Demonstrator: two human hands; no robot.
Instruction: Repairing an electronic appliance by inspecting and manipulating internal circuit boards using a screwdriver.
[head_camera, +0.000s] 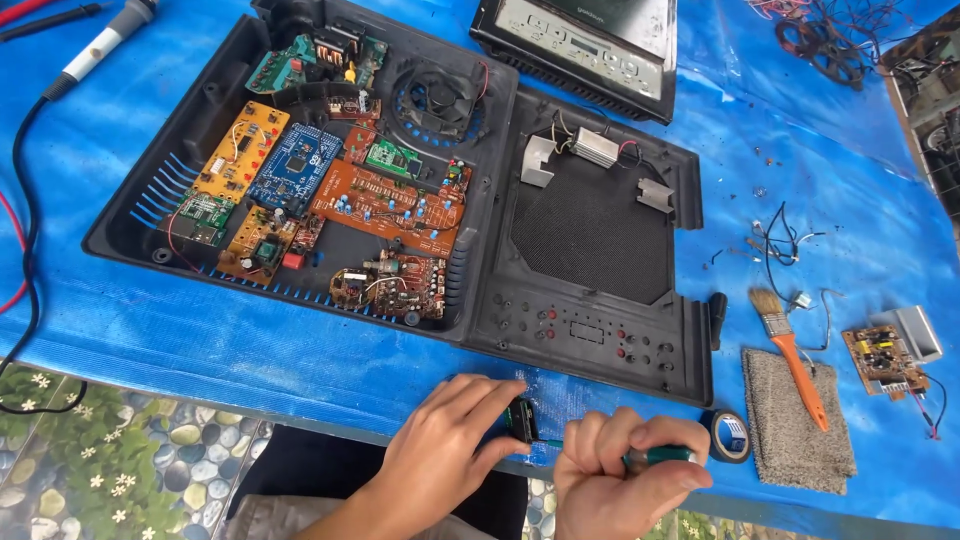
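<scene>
Head view showed both hands at the near edge of a table covered in a blue sheet. The left hand had its fingers curled narrowly around a small dark component, thumb below and fingertips on top, pinching it just above the sheet. The right hand was closed in a fist around the green handle of a screwdriver, whose thin shaft ran leftward from the knuckles to meet the component held by the other fingers.

Just beyond the left fingertips lay an opened black plastic casing, its tray filled with orange, blue and green circuit boards and a round fan. Next to that, directly beyond the right knuckles, sat the black cover panel with a mesh square. Just right of the right fist stood a roll of black tape, then a grey cloth with an orange-handled brush lying across it. Farther right was a small brown circuit board.
</scene>
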